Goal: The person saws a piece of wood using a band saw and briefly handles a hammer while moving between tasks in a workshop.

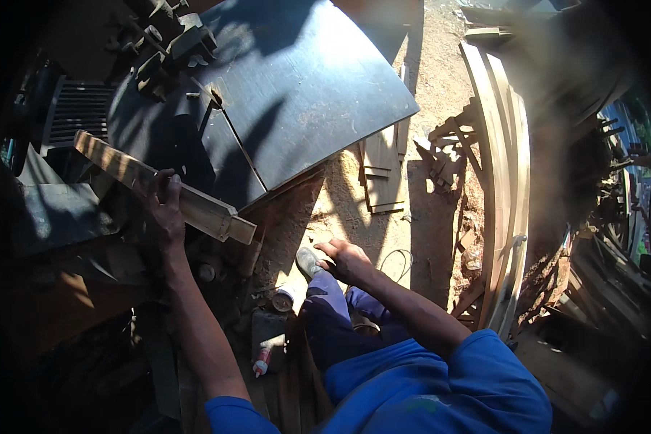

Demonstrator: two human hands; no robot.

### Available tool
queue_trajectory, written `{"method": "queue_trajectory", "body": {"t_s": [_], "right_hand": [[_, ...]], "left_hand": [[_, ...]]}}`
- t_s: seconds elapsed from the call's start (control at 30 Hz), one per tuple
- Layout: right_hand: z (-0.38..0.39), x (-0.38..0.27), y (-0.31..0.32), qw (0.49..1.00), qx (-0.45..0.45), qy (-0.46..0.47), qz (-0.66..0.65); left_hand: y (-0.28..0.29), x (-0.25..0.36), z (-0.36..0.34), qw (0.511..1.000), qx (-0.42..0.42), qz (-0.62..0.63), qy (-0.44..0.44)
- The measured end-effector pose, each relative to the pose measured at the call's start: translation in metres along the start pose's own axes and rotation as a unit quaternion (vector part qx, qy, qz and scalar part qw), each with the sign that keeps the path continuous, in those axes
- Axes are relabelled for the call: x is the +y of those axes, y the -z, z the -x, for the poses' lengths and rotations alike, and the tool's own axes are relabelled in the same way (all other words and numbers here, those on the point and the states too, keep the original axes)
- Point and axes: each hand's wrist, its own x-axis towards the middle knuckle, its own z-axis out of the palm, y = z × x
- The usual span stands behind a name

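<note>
My left hand (164, 213) grips a long narrow wooden board (205, 210) beside the dark metal machine table (318, 79). The board slants from upper left to lower right, and its near end has a stepped, narrower tip. Part of the left hand's grip lies in shadow. My right hand (349, 262) hangs above my leg and shoe, its fingers loosely bent and a little apart. Nothing shows in it.
Dark metal machine parts (188, 43) stand at the upper left of the table. Long curved planks (503, 181) lean on the right. Flat wood pieces (385, 170) and offcuts (448, 155) lie on the ground. Near my feet are a can (283, 299) and a small red-and-white bottle (262, 362).
</note>
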Motion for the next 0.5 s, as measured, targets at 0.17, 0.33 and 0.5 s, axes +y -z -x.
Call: {"method": "queue_trajectory", "body": {"t_s": [0.17,0.33,0.5], "right_hand": [[0.043,0.121,-0.065,0.980,-0.134,-0.145,0.035],[0.078,0.242,-0.123,0.966,-0.123,-0.215,0.069],[0.025,0.227,-0.093,0.987,-0.063,-0.150,-0.003]], "left_hand": [[0.033,0.002,0.000,0.998,-0.014,0.014,0.064],[-0.001,-0.032,-0.006,0.999,-0.032,-0.013,-0.017],[-0.030,-0.037,0.019,0.986,-0.036,-0.070,-0.148]]}}
